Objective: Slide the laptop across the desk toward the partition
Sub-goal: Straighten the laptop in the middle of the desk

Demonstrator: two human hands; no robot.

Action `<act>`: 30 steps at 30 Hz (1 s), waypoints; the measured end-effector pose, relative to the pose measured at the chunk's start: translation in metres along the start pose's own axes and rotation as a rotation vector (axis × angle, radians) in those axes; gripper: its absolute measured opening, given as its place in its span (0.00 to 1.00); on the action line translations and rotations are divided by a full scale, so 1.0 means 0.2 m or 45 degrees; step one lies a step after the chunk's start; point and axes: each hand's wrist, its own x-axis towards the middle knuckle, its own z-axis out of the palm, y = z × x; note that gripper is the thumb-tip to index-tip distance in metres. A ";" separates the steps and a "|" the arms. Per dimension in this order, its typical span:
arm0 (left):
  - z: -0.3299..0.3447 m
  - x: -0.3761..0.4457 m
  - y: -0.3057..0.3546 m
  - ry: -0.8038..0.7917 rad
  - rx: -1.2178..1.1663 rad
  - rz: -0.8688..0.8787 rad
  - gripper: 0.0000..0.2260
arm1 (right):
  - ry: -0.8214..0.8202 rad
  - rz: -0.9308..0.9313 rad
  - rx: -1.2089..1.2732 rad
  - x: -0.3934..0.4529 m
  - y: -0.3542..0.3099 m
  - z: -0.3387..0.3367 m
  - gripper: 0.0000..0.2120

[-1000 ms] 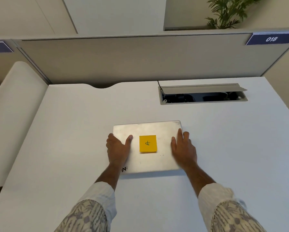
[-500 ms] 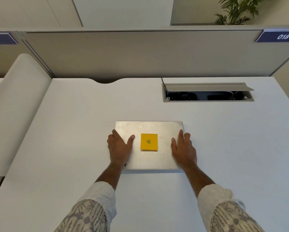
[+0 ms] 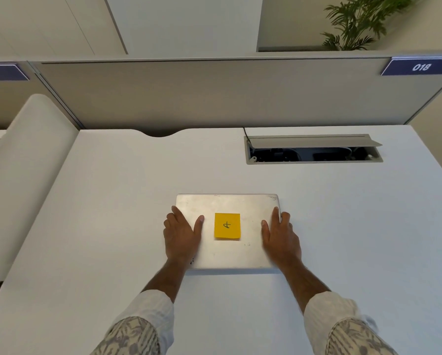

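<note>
Closed silver laptop [image 3: 227,231] lying flat at centre of frame on white surface [image 3: 86,226], yellow sticky note [image 3: 227,226] on lid. Well apart from grey partition [image 3: 214,96] running across upper frame; bare stretch of surface between.

Left hand [image 3: 181,234] spread flat on left part of lid, fingers over left edge, thumb pointing toward note. Right hand [image 3: 280,237] flat on right part of lid, fingers near right edge, some hanging past it. Both splayed wide, pressing down, not gripping anything.

Step in hand, as judged: mid-push, laptop only partway to partition.

To do it well:
- Keep palms flat, light downward pressure, just enough friction to drive lid forward without lifting the near edge.
- Push evenly with both hands so far edge stays parallel to partition; uneven push likely to yaw it.
- Steer straight up-frame or slightly left; open cable tray [image 3: 313,149] at upper right of centre is a recess with raised flap, right corner could catch or drop in.
- Avoid dragging thumbs over sticky note, may peel.
- Ease off before the curved notch [image 3: 159,133] at back edge.
</note>
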 end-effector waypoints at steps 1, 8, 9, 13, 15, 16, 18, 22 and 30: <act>0.00 0.00 0.00 0.003 0.028 0.005 0.41 | 0.004 0.001 -0.009 0.00 0.00 0.00 0.29; 0.01 0.01 -0.01 -0.011 0.121 0.005 0.41 | 0.010 -0.004 -0.030 0.00 0.00 0.02 0.29; 0.01 0.01 -0.01 -0.012 0.135 0.004 0.41 | 0.010 -0.004 -0.028 0.00 0.00 0.02 0.29; 0.00 0.00 0.03 -0.014 0.204 -0.034 0.40 | 0.006 0.004 -0.038 0.00 0.00 0.02 0.29; 0.00 -0.01 0.07 -0.034 0.248 -0.088 0.40 | 0.003 0.004 -0.052 0.00 0.00 0.01 0.29; 0.00 -0.01 0.08 -0.045 0.265 -0.111 0.40 | 0.004 0.002 -0.056 0.00 0.00 0.01 0.29; 0.01 -0.02 0.10 -0.046 0.285 -0.141 0.39 | 0.011 -0.011 -0.074 -0.01 0.00 0.01 0.29; 0.03 -0.02 0.11 -0.035 0.345 -0.167 0.39 | 0.012 -0.005 -0.097 -0.01 -0.01 0.01 0.29; 0.06 -0.04 0.12 -0.045 0.410 -0.186 0.35 | -0.003 0.001 -0.105 -0.01 -0.02 0.01 0.29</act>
